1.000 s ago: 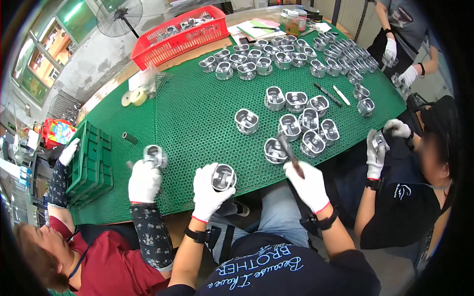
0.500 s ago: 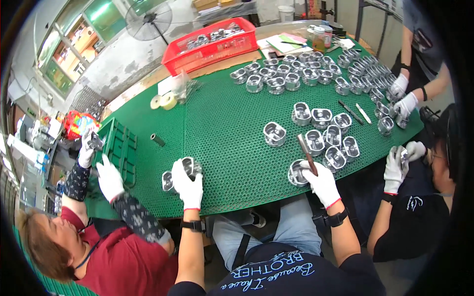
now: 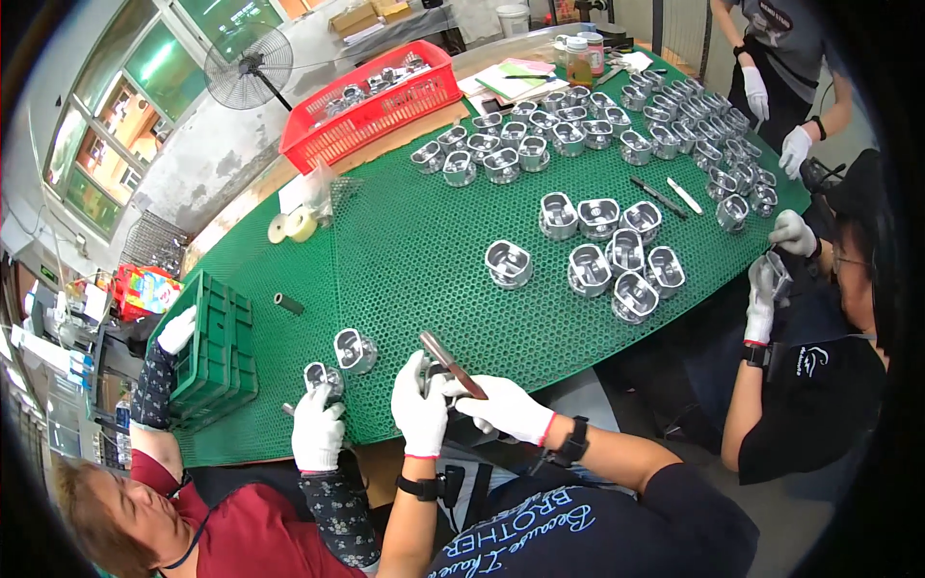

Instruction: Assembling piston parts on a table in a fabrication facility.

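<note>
My gloved hands meet at the near table edge. My left hand [image 3: 421,407] is closed round a silver metal piston [image 3: 436,374], mostly hidden by the gloves. In my right hand [image 3: 506,408] is a slim brown tool [image 3: 455,366], slanting up leftward over the piston; the fingers of that hand press against the piston too. Left of my hands another piston [image 3: 355,351] stands on the green mat. Beside it, a co-worker's gloved hand [image 3: 318,432] touches a further piston [image 3: 324,379].
Several pistons [image 3: 588,270] stand on the green mat [image 3: 405,260] to the right, with more in rows behind. A green crate [image 3: 217,352] sits at the left, a red crate [image 3: 371,101] at the back. A dark tube [image 3: 288,303], tape rolls [image 3: 300,224] and two pens [image 3: 659,197] lie about. Co-workers flank me.
My right hand came left with the tool and a piston, to my left hand. My left hand let go of the piston at the left. The left co-worker's hand reached a piston there.
</note>
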